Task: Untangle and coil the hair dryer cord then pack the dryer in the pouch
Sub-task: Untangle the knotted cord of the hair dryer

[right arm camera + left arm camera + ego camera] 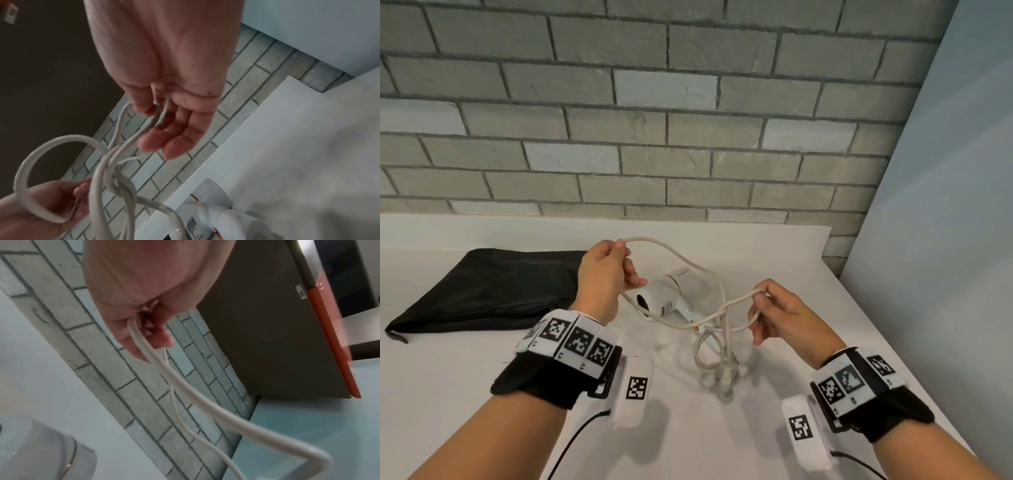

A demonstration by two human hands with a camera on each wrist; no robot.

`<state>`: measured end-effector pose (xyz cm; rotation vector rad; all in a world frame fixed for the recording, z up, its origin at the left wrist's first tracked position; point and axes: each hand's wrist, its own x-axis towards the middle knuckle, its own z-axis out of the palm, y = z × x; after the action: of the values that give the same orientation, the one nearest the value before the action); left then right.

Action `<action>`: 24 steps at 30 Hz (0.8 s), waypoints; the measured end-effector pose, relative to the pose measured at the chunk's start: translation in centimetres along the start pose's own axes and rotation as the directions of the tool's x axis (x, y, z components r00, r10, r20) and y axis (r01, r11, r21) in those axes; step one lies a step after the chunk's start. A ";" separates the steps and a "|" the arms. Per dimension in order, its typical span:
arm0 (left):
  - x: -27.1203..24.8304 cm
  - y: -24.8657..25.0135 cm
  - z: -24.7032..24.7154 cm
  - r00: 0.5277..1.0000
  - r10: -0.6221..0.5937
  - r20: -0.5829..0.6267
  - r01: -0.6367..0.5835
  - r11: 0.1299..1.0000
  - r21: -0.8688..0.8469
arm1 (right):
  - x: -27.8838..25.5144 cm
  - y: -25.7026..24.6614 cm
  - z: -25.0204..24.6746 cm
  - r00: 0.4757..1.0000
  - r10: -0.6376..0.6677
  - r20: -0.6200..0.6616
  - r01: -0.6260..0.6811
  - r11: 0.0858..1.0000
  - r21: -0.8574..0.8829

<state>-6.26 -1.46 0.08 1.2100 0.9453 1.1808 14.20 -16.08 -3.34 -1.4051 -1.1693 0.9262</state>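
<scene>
The white hair dryer [674, 296] lies on its side on the white table [808, 301], between my hands. Its cream cord [681, 255] is lifted above it and crosses itself in a knot [724, 308]; the plug end [724, 378] hangs down to the tabletop. My left hand [621, 248] pinches one raised loop of cord above the dryer's left end. To the right, my right hand [760, 296] pinches another loop between thumb and forefinger, its other fingers loosely extended. The black pouch [482, 291] lies flat at the left. The right wrist view shows the knot [117, 180] and the dryer [213, 209].
A grey brick wall [654, 137] runs along the back of the table. A pale blue panel [945, 222] stands at the right, close to the table's right edge. Black cables [571, 442] trail from my wrist units near the front.
</scene>
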 end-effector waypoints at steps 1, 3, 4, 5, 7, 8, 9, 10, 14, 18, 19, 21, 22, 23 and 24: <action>-0.1 -0.3 0.0 0.999 -0.021 -0.025 0.020 1.000 -0.017 | 0.1 -0.1 0.1 1.000 -0.006 -0.006 0.006 1.000 0.009; -0.2 -0.6 0.1 0.997 -0.057 -0.055 0.052 0.994 -0.093 | 0.2 0.0 0.4 1.000 0.014 -0.005 -0.014 1.000 0.026; -0.4 -0.7 0.2 0.996 -0.074 -0.057 0.065 0.988 -0.139 | 0.2 0.2 0.7 1.000 0.032 0.002 -0.032 0.999 0.041; -0.5 -0.7 0.5 0.994 -0.095 -0.051 0.083 0.978 -0.192 | 0.2 0.3 1.1 0.999 0.041 0.013 -0.042 0.997 0.058; -0.8 -0.6 1.1 0.987 -0.159 -0.008 0.147 0.933 -0.328 | 0.1 0.7 1.8 0.999 0.037 0.023 -0.038 0.996 0.077; -0.9 -0.6 1.3 0.978 -0.206 0.031 0.202 0.902 -0.382 | 0.0 0.8 2.1 0.999 0.036 0.018 -0.038 0.996 0.085; -1.0 -0.7 1.4 0.963 -0.261 0.071 0.267 0.873 -0.409 | 0.0 0.8 2.3 0.999 0.043 0.012 -0.043 0.994 0.098; -1.1 -0.9 1.3 0.946 -0.310 0.099 0.323 0.861 -0.393 | 0.0 0.8 2.4 0.999 0.051 0.008 -0.052 0.992 0.115; -1.2 -2.5 1.1 0.933 -0.352 0.075 0.350 0.936 0.035 | 0.2 0.5 2.5 0.999 0.043 -0.013 -0.041 0.990 0.137; -1.7 -3.0 1.2 0.964 -0.072 0.258 -0.171 0.576 0.799 | 0.5 0.4 2.5 1.000 0.017 0.000 -0.017 0.995 0.103; -2.2 -2.6 1.6 0.927 0.003 0.375 -0.320 0.528 0.787 | 0.5 0.4 2.5 1.000 0.014 0.001 -0.014 0.996 0.093; -2.8 -1.9 2.4 0.846 0.004 0.533 -0.427 0.603 0.674 | 0.7 0.5 2.6 1.000 0.009 0.005 -0.010 0.997 0.082; -3.3 -1.4 2.7 0.826 -0.072 0.558 -0.355 0.703 0.616 | 0.7 0.5 2.6 1.000 0.009 0.013 -0.010 0.996 0.087; -3.6 -1.1 3.0 0.803 -0.164 0.574 -0.249 0.782 0.572 | 0.8 0.6 2.6 1.000 0.008 0.020 -0.009 0.996 0.094; -3.7 -1.1 3.1 0.770 -0.242 0.591 -0.167 0.817 0.552 | 0.8 0.7 2.5 1.000 0.007 0.026 -0.010 0.995 0.101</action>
<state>-3.68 -5.61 -0.79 1.9169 0.7967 0.3393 12.09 -14.68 -4.36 -1.3213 -1.1205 0.9978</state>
